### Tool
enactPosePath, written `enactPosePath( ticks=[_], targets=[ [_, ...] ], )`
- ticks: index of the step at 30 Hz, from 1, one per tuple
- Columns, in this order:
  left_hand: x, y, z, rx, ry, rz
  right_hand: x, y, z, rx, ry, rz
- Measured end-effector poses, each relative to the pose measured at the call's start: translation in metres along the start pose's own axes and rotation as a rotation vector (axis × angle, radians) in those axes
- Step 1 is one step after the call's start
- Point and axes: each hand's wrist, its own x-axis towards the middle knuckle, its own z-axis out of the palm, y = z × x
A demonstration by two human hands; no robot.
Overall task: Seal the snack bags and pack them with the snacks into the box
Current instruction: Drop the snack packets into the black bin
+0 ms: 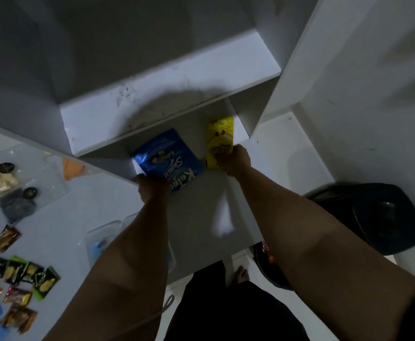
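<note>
A: Both arms stretched forward over a white shelf (201, 207). Left hand (149, 187) closed on the near corner of a blue snack bag (168, 159); right hand (236, 161) wrapped round the near end of a yellow snack bag (220, 141).

B: Why held so, by the bottoms?

A: Probably to lift both at once out of the shelf, or to set them in; impossible to say which from here. Gripped at the near ends because those are the parts nearest the body. Fingers curled under, thumbs hidden.

B: Where, bag against hand?

A: Blue bag fanning out from the left hand toward 1 o'clock, tilted. Yellow bag rising straight to 12 o'clock from the right hand, upright against the back of the shelf. Bags close together, blue at 9 o'clock of yellow, apparently not touching.

B: Sealed yet?

A: Cannot tell; tops too dim.

B: And the rest?

A: Off at 8 o'clock on the bench (61, 217): a spread of small snack packets (21, 271), plus clear zip bags (21, 183) with biscuits inside. A clear plastic box (103, 239) half hidden under the left forearm, likely the packing target. Black bin (373, 217) on the floor at 3 o'clock.

B: Stage?

A: Early, by the look: most snacks lying unpacked.
</note>
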Motion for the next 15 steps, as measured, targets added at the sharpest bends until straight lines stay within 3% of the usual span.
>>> enactPosePath(
  ticks=[6,9,15],
  targets=[
    [-0.035,0.016,-0.005,0.023,-0.078,0.134,-0.026,0.034,-0.024,0.331,-0.044,0.057],
    [-0.068,0.008,0.0,-0.023,-0.138,0.25,-0.054,0.061,-0.043,0.352,-0.001,0.04],
    [-0.148,-0.005,0.018,0.162,-0.305,0.501,-0.102,0.139,-0.09,0.34,0.112,0.014]
  ],
)
